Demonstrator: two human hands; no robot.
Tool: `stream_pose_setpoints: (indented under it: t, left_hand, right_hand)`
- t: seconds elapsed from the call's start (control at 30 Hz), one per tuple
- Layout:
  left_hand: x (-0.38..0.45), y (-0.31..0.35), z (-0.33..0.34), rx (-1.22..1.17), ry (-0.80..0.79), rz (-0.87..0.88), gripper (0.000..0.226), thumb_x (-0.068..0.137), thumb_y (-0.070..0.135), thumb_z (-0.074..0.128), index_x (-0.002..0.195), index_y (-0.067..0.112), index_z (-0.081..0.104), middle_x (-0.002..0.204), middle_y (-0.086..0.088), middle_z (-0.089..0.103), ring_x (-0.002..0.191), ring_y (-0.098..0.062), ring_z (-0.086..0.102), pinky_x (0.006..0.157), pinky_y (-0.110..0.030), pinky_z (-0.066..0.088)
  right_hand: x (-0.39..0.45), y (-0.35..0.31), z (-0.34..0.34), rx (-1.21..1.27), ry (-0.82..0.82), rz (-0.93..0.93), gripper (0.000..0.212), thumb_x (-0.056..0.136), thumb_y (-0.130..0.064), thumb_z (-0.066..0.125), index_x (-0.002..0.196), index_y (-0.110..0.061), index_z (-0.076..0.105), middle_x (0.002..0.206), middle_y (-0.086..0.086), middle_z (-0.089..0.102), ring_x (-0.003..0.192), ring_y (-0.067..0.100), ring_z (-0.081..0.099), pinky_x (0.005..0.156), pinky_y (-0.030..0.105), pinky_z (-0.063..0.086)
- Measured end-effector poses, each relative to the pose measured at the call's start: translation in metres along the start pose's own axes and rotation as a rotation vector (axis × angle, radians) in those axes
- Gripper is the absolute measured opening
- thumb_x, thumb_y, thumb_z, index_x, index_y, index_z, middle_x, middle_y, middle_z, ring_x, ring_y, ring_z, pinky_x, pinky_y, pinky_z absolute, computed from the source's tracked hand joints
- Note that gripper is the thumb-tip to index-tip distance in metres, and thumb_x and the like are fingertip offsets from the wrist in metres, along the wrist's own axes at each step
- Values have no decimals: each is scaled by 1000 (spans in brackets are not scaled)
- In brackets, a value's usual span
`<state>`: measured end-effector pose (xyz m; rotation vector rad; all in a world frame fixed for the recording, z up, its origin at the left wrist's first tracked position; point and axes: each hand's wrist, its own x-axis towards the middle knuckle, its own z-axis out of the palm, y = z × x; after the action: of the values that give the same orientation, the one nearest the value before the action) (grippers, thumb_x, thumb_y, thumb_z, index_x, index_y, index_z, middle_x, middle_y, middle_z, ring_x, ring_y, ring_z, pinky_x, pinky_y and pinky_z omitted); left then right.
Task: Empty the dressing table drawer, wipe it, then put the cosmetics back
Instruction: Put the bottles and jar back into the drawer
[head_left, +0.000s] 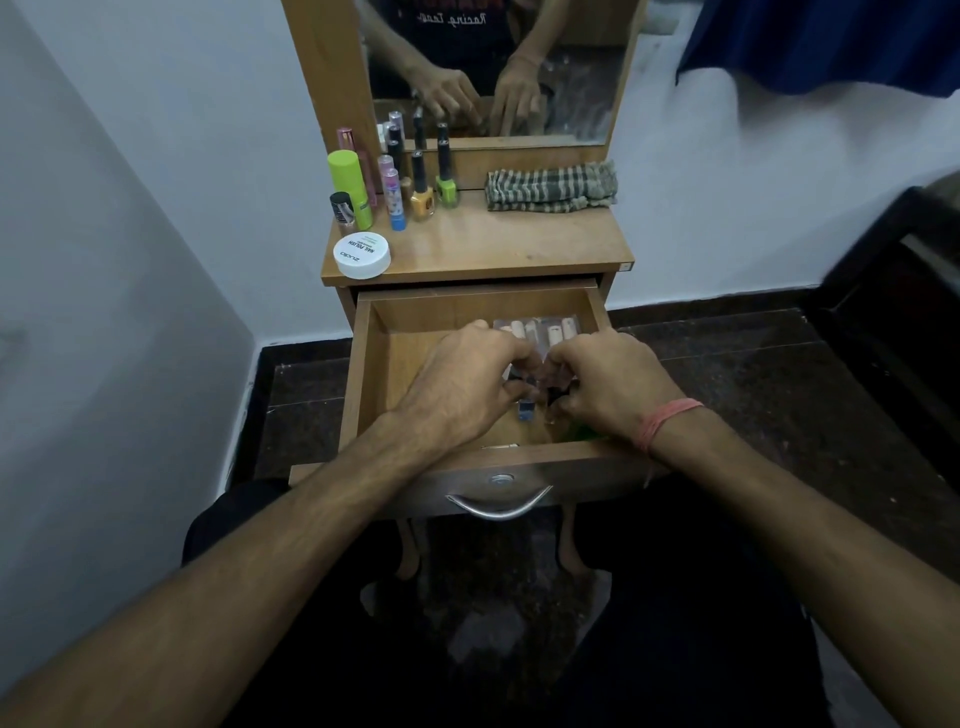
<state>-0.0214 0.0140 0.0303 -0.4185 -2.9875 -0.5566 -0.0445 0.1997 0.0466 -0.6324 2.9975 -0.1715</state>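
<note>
Drawer at mid-frame pulled open, part emptied or part refilled, cannot tell which; cosmetics on counter upper centre beside folded cloth; left hand and right hand curled over small bottles inside; exact grip hidden.
</note>
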Motion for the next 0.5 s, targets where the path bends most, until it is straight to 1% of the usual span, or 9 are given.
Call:
stream_pose_setpoints:
  t: [0.07,0.2,0.37,0.43,0.5]
  left_hand:
    - [0,0,1,6,4,-5,22,99,41,80,121,39,79,116,12,75,103,-10,50,82,-33,46]
    - [1,0,2,8,20,-6,21,98,40,80,120,39,79,116,12,76,101,-8,47,80,-31,40]
    - [0,-1,3,3,22,0,21,98,39,80,119,38,78,116,16,75,101,-6,48,81,-29,40]
    - [0,-2,4,-19,38,0,22,97,40,81,119,38,77,115,18,75,99,-5,49,82,-30,44]
    - [-1,-3,2,-42,56,3,22,96,41,83,117,38,77,112,19,75,98,-5,51,81,-29,46]
  right_hand:
    - [-1,0,0,-14,-7,-2,25,85,-35,88,108,-32,77,106,-5,76,105,20,69,95,43,60]
    - [-2,-2,-2,-20,-10,-3,26,88,-36,86,112,-32,77,109,-4,76,108,21,70,98,44,59]
    - [-3,-2,-5,29,-32,9,22,87,-35,87,106,-33,76,107,-9,76,106,17,70,99,44,59]
    - [-3,0,-5,61,-39,13,22,86,-34,88,103,-34,74,104,-13,75,104,12,69,98,42,59]
    - [-3,2,-6,101,-33,11,21,85,-35,89,100,-36,73,101,-16,74,99,6,68,93,35,60]
